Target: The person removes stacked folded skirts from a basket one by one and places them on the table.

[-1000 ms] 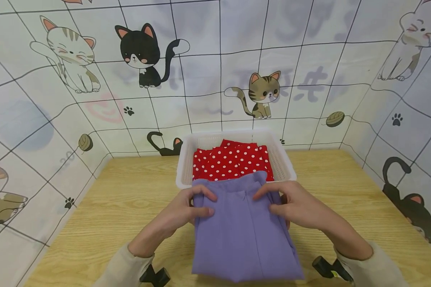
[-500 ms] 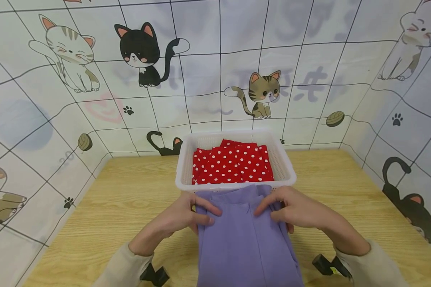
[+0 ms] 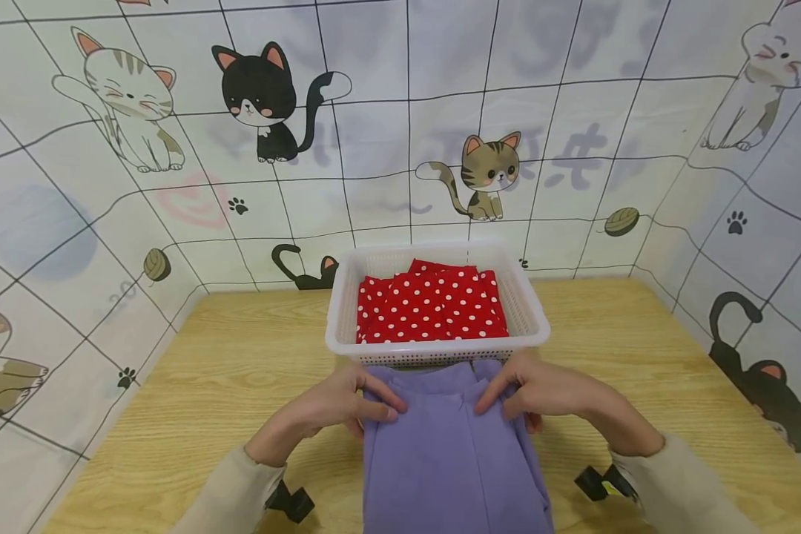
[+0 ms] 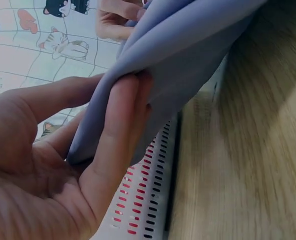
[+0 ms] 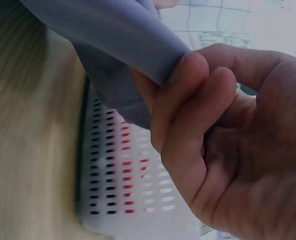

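A folded purple garment (image 3: 440,460) with a waistband-like upper edge hangs between my hands in the head view, its lower end cut off by the frame. My left hand (image 3: 337,400) grips its left side, thumb and index finger on top. In the left wrist view, other fingers (image 4: 115,125) reach under the cloth (image 4: 187,45), which is raised off the table. On the opposite side, my right hand (image 3: 550,389) pinches the garment's edge; its curled fingers (image 5: 182,110) show below the fold in the right wrist view.
Just beyond the garment stands a white perforated plastic basket (image 3: 440,346) holding folded red cloth (image 3: 434,304) with white dots. It sits on a wood-grain table (image 3: 240,356) against a cat-patterned wall covering (image 3: 374,148). A black device (image 3: 292,504) is on the left wrist.
Both hands have drawn the purple garment down and toward me, away from the basket. The basket's front rim and perforated front wall, covered earlier, now show. Both hands keep their hold.
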Action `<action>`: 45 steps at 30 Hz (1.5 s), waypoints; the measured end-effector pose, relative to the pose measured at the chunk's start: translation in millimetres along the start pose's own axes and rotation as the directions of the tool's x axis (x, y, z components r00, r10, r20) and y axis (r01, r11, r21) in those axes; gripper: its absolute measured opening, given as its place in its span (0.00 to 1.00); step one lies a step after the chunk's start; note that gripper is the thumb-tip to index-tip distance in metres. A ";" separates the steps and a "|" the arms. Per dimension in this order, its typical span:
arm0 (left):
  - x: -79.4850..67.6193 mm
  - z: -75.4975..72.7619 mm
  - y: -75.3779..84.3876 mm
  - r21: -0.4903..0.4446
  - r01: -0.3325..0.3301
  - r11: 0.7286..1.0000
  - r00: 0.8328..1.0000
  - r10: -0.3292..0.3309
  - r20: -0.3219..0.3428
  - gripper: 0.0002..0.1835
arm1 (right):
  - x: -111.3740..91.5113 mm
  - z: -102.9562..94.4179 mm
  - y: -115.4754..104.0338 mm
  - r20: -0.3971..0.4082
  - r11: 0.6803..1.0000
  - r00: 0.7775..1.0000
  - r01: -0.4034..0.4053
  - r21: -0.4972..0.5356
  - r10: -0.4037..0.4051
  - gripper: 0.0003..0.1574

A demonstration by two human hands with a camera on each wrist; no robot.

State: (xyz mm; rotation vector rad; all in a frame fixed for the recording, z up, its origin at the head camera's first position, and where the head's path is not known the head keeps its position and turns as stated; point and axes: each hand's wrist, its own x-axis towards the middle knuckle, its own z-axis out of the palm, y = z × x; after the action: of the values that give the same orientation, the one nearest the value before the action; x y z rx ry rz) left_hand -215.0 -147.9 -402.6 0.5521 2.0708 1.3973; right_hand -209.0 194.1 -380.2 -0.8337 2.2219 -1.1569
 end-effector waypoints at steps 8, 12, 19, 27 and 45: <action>3.0 -2.0 -12.1 0.030 0.031 0.999 0.998 -0.033 0.054 0.10 | 9.6 2.6 20.3 0.109 0.997 0.994 -0.016 -0.073 0.024 0.22; 5.2 -4.4 -18.0 0.028 0.039 0.999 0.996 -0.041 0.080 0.10 | 10.5 3.5 23.5 0.133 0.995 0.990 -0.034 -0.094 0.046 0.15; 6.2 -6.6 -23.5 0.033 0.064 0.997 0.991 -0.068 0.114 0.11 | 10.0 5.3 22.9 0.160 0.990 0.984 -0.056 -0.133 0.078 0.07; 6.0 -8.9 -25.9 0.056 0.084 0.995 0.985 -0.091 0.144 0.11 | 10.8 5.3 26.0 0.146 0.981 0.983 -0.084 -0.174 0.110 0.10; 1.3 -24.6 -29.2 0.118 0.107 0.987 0.985 -0.121 0.122 0.10 | 1.0 -12.8 31.5 0.069 0.958 0.985 -0.137 -0.252 0.159 0.07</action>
State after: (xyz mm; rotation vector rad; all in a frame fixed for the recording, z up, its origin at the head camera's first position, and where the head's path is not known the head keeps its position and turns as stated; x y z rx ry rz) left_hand -232.8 -174.9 -423.0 0.5449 2.0508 1.1564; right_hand -227.3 214.6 -400.3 -0.7819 2.3395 -0.7701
